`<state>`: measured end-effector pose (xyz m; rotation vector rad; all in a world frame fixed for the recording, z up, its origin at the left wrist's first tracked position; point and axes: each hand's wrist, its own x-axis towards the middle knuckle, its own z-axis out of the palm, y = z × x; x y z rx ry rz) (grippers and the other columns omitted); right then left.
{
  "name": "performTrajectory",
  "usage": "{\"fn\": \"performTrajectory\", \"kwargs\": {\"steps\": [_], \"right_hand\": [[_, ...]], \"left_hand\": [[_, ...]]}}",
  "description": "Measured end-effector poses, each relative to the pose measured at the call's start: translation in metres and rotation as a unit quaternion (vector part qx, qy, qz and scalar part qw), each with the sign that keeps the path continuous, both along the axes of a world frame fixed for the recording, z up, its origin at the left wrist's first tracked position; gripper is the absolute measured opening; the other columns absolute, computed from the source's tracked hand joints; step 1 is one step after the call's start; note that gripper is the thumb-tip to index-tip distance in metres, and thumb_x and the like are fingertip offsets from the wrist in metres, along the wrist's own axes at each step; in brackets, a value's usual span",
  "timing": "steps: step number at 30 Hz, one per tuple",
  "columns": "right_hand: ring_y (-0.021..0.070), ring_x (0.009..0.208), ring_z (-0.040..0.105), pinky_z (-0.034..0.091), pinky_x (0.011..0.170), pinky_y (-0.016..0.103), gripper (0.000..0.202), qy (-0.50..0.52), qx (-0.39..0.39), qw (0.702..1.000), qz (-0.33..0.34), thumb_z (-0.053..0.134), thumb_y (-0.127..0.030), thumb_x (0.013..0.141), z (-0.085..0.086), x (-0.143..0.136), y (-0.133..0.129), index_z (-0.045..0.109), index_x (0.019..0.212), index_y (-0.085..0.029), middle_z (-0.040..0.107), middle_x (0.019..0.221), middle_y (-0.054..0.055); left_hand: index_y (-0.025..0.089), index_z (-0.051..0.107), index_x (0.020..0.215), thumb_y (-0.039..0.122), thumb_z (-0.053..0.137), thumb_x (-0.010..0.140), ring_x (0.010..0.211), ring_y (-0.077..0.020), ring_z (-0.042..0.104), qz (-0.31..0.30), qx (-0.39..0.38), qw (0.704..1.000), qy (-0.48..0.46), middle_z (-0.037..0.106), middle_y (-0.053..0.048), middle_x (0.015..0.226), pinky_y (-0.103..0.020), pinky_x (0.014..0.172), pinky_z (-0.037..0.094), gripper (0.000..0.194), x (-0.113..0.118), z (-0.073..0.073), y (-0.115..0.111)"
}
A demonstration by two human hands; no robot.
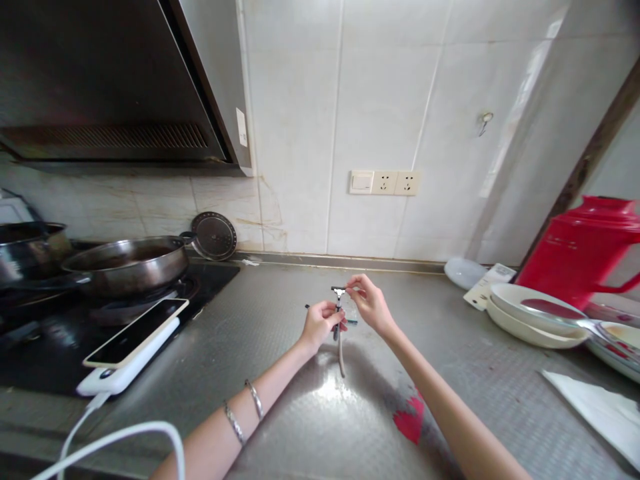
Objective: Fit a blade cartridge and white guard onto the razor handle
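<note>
Over the counter, my left hand is closed around a razor, whose T-shaped dark head points up. My right hand is closed in a pinch at the right end of that head. Below the left fingers, a thin grey curved piece hangs down; I cannot tell whether it belongs to the razor. A slim dark and teal piece sticks out to the right behind the left fingers, and a small dark tip shows on the hand's other side. The fingers hide the middle.
At left, a phone lies on a white power bank with a white cable, beside a steel pan on the black stove. At right stand stacked white bowls, a red thermos and white paper.
</note>
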<state>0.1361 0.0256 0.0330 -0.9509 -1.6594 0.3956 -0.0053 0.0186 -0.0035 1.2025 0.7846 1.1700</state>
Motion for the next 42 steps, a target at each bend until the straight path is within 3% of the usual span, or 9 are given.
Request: {"fn": "performTrajectory", "kwargs": {"steps": [10, 20, 25, 30, 36, 39, 42], "right_hand": [[0.0167, 0.081, 0.057, 0.044, 0.063, 0.025, 0.02, 0.02, -0.018, 1.0, -0.01, 0.048, -0.038, 0.08, -0.009, -0.002, 0.006, 0.053, 0.087, -0.02, 0.061, 0.085, 0.005], [0.0167, 0.077, 0.058, 0.047, 0.055, 0.024, 0.033, 0.108, -0.082, 0.99, 0.039, 0.049, -0.048, 0.078, -0.01, -0.003, 0.008, 0.054, 0.094, -0.02, 0.062, 0.084, 0.005], [0.0151, 0.072, 0.057, 0.045, 0.05, 0.022, 0.035, 0.138, -0.125, 0.982, 0.013, 0.044, -0.048, 0.08, -0.012, 0.002, 0.012, 0.055, 0.094, -0.019, 0.063, 0.085, 0.006], [0.0125, 0.056, 0.049, 0.036, 0.044, 0.021, 0.031, 0.027, -0.156, 0.987, -0.029, 0.048, -0.044, 0.077, -0.014, 0.002, 0.011, 0.061, 0.072, -0.016, 0.059, 0.064, 0.003], [0.0099, 0.057, 0.044, 0.033, 0.053, 0.021, 0.034, -0.141, -0.152, 0.975, 0.077, 0.044, -0.04, 0.081, -0.013, -0.013, 0.002, 0.063, 0.069, -0.014, 0.056, 0.061, -0.001], [0.0085, 0.057, 0.041, 0.031, 0.054, 0.02, 0.035, -0.159, -0.147, 0.969, 0.12, 0.042, -0.04, 0.083, -0.015, -0.021, -0.002, 0.06, 0.07, -0.014, 0.051, 0.061, -0.002], [0.0073, 0.053, 0.036, 0.028, 0.051, 0.02, 0.035, -0.153, -0.153, 0.969, 0.121, 0.042, -0.041, 0.082, -0.018, -0.026, -0.002, 0.056, 0.065, -0.014, 0.044, 0.057, -0.004]], "left_hand": [[0.015, 0.05, 0.08, 0.036, 0.074, 0.059, 0.055, -0.018, 0.064, 0.008, -0.019, 1.0, -0.019, 0.068, -0.006, 0.067, -0.029, 0.055, 0.049, 0.038, -0.003, -0.002, 0.005], [0.014, 0.055, 0.077, 0.031, 0.075, 0.059, 0.064, -0.0201, 0.066, 0.021, -0.017, 0.999, -0.022, 0.069, -0.008, 0.073, -0.03, 0.061, 0.049, 0.032, -0.004, 0.0, 0.006], [0.013, 0.063, 0.079, 0.031, 0.069, 0.064, 0.078, -0.0202, 0.065, 0.053, 0.012, 0.998, -0.018, 0.07, -0.008, 0.081, -0.03, 0.072, 0.048, 0.024, -0.007, -0.001, 0.011], [0.014, 0.07, 0.084, 0.033, 0.067, 0.066, 0.097, -0.0214, 0.059, 0.084, 0.035, 0.995, -0.035, 0.069, -0.009, 0.096, -0.031, 0.087, 0.041, 0.026, -0.016, 0.002, 0.022], [0.012, 0.071, 0.083, 0.034, 0.067, 0.065, 0.103, -0.0251, 0.055, 0.046, 0.011, 0.995, -0.091, 0.066, -0.012, 0.102, -0.031, 0.081, 0.042, 0.029, -0.023, 0.008, 0.028], [0.011, 0.071, 0.082, 0.034, 0.067, 0.065, 0.104, -0.0258, 0.053, 0.002, 0.007, 0.994, -0.11, 0.065, -0.014, 0.103, -0.03, 0.079, 0.042, 0.029, -0.022, 0.008, 0.028], [0.01, 0.07, 0.084, 0.035, 0.066, 0.066, 0.096, -0.0239, 0.057, -0.029, 0.004, 0.995, -0.091, 0.066, -0.014, 0.101, -0.03, 0.076, 0.042, 0.031, -0.022, 0.006, 0.028]]}}
